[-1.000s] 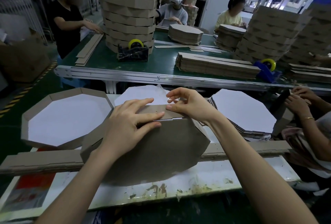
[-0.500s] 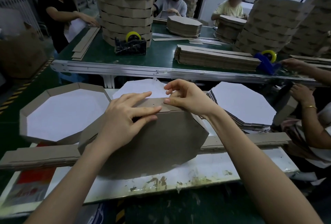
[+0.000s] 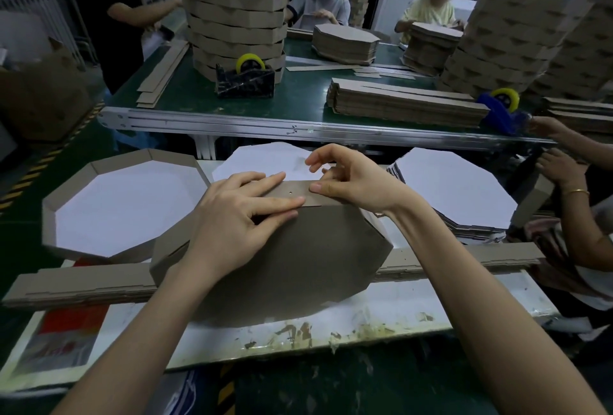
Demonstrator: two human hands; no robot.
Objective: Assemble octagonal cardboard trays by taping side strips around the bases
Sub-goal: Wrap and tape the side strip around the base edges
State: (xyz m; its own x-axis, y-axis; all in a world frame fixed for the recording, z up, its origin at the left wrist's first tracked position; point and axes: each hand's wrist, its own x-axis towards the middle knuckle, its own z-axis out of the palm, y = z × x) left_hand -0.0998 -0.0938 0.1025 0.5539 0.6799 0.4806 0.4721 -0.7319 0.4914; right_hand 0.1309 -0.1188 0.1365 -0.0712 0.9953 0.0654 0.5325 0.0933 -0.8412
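Head cam: left hand (image 3: pixel 232 218) flat, fingers pressing side strip (image 3: pixel 293 194) onto upturned tray (image 3: pixel 298 265); right hand (image 3: pixel 351 179) pinching strip's top edge.

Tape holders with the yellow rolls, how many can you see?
2. A black tape holder stands on the green table before the tall tray stack. A blue tape holder sits far right, beside the strip pile. Stacks may hide others.
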